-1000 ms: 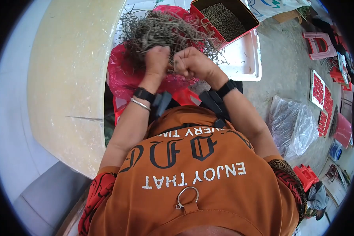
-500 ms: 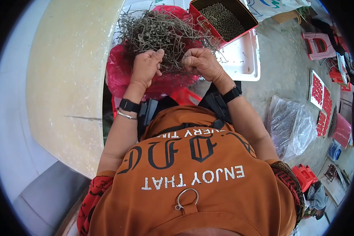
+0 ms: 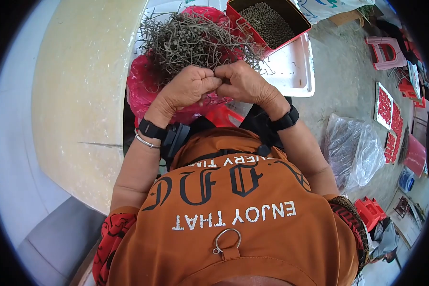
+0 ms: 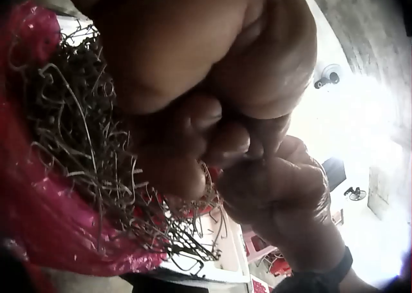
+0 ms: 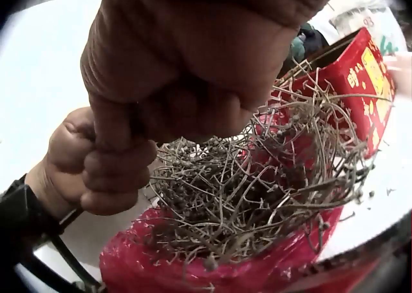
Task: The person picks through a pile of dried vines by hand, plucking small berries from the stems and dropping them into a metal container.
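Now left hand (image 3: pixel 188 90), right hand (image 3: pixel 245 85) curled tight, knuckles meeting over dried stems (image 3: pixel 186 40); possibly pinching one, cannot tell.

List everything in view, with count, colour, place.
dried stem heap: one, grey-brown, on the red bag
red bag: one, red, beside the table edge
box: one, red, dark seeds inside, right of heap
tray: one, white, partly under the box
table: one, pale yellow, left
clear bag: one, transparent, floor at right
stool: one, pink, top right
left hand: fingers curled, black wristband, touching right hand
right hand: fingers curled, black wristband, over heap's near edge
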`<state>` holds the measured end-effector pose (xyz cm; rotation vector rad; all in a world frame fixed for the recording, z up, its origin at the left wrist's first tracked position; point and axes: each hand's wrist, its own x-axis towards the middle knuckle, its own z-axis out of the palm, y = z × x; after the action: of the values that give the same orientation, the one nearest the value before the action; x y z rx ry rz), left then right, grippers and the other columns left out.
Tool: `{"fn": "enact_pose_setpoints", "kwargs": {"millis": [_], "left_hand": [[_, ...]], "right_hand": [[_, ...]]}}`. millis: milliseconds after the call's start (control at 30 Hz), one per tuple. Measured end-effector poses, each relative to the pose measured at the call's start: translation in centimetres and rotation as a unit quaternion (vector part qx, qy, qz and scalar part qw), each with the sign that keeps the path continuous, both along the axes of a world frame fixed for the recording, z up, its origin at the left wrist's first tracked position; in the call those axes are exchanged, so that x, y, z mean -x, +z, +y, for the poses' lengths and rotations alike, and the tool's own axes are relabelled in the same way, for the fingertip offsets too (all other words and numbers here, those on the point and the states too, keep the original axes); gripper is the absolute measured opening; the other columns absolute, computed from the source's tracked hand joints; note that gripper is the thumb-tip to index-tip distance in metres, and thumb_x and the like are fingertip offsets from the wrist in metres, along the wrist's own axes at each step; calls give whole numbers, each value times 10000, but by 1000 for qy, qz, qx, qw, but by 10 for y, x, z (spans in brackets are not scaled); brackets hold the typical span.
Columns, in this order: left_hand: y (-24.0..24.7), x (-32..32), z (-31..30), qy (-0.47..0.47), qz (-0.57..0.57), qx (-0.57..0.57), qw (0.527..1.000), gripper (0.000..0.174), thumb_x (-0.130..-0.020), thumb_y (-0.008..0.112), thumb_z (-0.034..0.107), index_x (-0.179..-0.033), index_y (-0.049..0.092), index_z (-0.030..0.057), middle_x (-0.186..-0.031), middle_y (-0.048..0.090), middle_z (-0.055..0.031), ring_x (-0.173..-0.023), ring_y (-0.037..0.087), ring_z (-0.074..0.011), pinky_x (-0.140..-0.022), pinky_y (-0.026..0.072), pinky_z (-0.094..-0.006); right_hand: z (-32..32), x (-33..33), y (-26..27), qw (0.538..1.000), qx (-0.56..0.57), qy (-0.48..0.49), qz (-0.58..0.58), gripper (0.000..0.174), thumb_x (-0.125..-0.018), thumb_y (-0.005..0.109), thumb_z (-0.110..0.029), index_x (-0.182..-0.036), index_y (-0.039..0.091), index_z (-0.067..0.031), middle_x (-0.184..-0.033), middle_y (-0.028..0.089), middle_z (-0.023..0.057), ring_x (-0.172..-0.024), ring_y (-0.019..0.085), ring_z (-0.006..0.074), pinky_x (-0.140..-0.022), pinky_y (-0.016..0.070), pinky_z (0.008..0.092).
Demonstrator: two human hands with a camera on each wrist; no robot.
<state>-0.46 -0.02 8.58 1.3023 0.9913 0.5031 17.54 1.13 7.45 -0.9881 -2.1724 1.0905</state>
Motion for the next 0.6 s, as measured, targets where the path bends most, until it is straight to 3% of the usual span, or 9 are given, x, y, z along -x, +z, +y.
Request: {"fn": "enact_pose_setpoints", "kwargs": {"millis": [100, 267, 400, 433, 467, 500, 533, 600], "left_hand": [[-2, -8, -9, 52, -60, 172, 982, 221, -838, 578, 210, -723, 575, 21, -572, 488, 14, -470, 464, -63, -391, 411, -219], [-2, -17, -12, 117, -31, 177, 977, 182, -799, 542, 138, -691, 558, -7, -559, 498, -24, -418, 479, -94, -321, 393, -231], [11, -12, -6, 58, 61, 68, 994, 200, -830, 543, 147, -677, 539, 19, -556, 481, -4, -407, 451, -79, -377, 434, -229], [19, -9, -3, 55, 20, 96, 994, 221, -836, 546, 161, -667, 529, 21, -554, 480, -8, -401, 452, -82, -382, 438, -229], [26, -6, 0, 52, -20, 125, 991, 242, -843, 550, 174, -657, 520, 22, -553, 479, -13, -395, 453, -84, -387, 442, -230], [31, -4, 3, 46, -61, 153, 985, 264, -849, 553, 187, -646, 510, 24, -551, 478, -17, -389, 453, -87, -392, 446, -230], [33, -3, 8, 42, -61, 152, 986, 264, -849, 553, 187, -646, 510, 24, -551, 478, -17, -389, 453, -87, -392, 446, -230], [36, 1, 16, 5, -79, 144, 986, 304, -857, 563, 232, -637, 504, 31, -549, 476, -23, -389, 456, -93, -403, 452, -228]], "right_hand": [[-4, 0, -4, 984, -164, -1, -65, 86, -650, 619, -112, -699, 590, -48, -624, 571, 142, -579, 577, 307, -540, 465, 367], [-8, 3, -10, 985, -129, -23, -110, 55, -641, 598, -117, -667, 592, -70, -629, 580, 132, -628, 578, 344, -549, 468, 409], [1, -3, -29, 960, -230, -53, -153, 80, -682, 584, -111, -625, 583, -54, -563, 573, 88, -532, 577, 263, -484, 444, 360], [6, -6, -28, 989, -92, -95, -67, 83, -701, 574, -107, -647, 587, -46, -564, 566, 68, -512, 556, 223, -465, 427, 332], [10, -8, -25, 989, 50, -134, 21, 88, -721, 563, -103, -669, 591, -38, -565, 560, 49, -492, 535, 183, -445, 409, 304], [12, -10, -23, 960, 191, -172, 107, 94, -741, 553, -99, -691, 595, -31, -566, 553, 29, -472, 514, 142, -425, 392, 275], [13, -12, -19, 960, 189, -176, 108, 94, -741, 553, -99, -691, 595, -31, -566, 553, 29, -472, 514, 142, -425, 392, 275], [11, -16, -10, 895, 346, -158, 233, 89, -742, 566, -88, -758, 599, -7, -606, 565, 34, -503, 501, 104, -469, 409, 241]]}}
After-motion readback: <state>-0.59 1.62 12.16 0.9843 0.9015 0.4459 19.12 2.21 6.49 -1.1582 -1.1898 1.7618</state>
